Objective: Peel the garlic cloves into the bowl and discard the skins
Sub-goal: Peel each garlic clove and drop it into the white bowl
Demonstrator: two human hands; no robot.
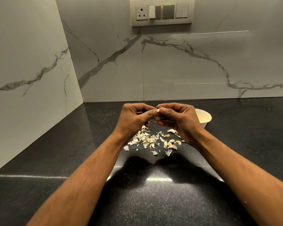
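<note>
Both my hands are raised above the black counter (153, 201) and meet at a single garlic clove (158, 110). My right hand (178, 119) pinches the clove, a bit of skin sticking up from its top. My left hand (134, 119) has its fingers curled, with thumb and fingertips at the clove's skin. Below the hands, a pile of loose skins (144, 139) lies on the left, and several unpeeled cloves (171, 143) lie on the right. A white bowl (203, 118) stands behind my right hand; its contents are hidden.
A marble backsplash rises behind the counter, and a marble side wall (26, 79) closes the left. A switch panel (162, 12) is mounted high on the back wall. Stray skin bits (153, 152) lie nearer me.
</note>
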